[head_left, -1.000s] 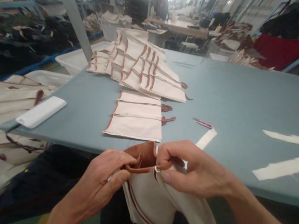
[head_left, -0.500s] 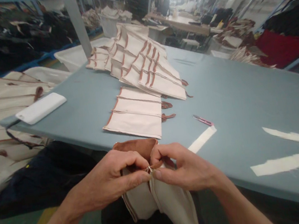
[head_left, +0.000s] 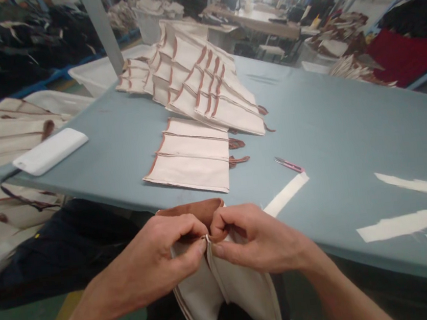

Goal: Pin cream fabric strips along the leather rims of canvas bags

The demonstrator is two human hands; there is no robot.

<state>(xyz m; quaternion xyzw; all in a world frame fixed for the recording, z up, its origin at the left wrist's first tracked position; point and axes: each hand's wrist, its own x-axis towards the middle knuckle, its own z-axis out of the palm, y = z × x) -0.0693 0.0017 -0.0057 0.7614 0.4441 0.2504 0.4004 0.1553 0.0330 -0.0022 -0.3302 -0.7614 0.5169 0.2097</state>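
Note:
Between my hands hangs a cream fabric piece (head_left: 240,285) with a brown lining and a raised seam down its middle, in front of the table edge. My left hand (head_left: 170,249) pinches its upper edge just left of the seam. On the other side of that seam, my right hand (head_left: 247,235) grips the same edge between thumb and bent fingers. The fingertips nearly meet at the seam top. Just beyond lies a similar flat cream piece (head_left: 193,157) with brown edging and brown straps.
A blue-grey table (head_left: 322,132) bears a heap of cream pieces (head_left: 192,75), thread snips (head_left: 289,164), several cream strips (head_left: 400,225) and a white oblong device (head_left: 50,152) at its left corner. More cream pieces (head_left: 3,145) are piled at the left.
Both hands still pinch the cream piece at the seam, with slightly shifted fingers; the seam top shows more clearly between them. The view has tilted down a little.

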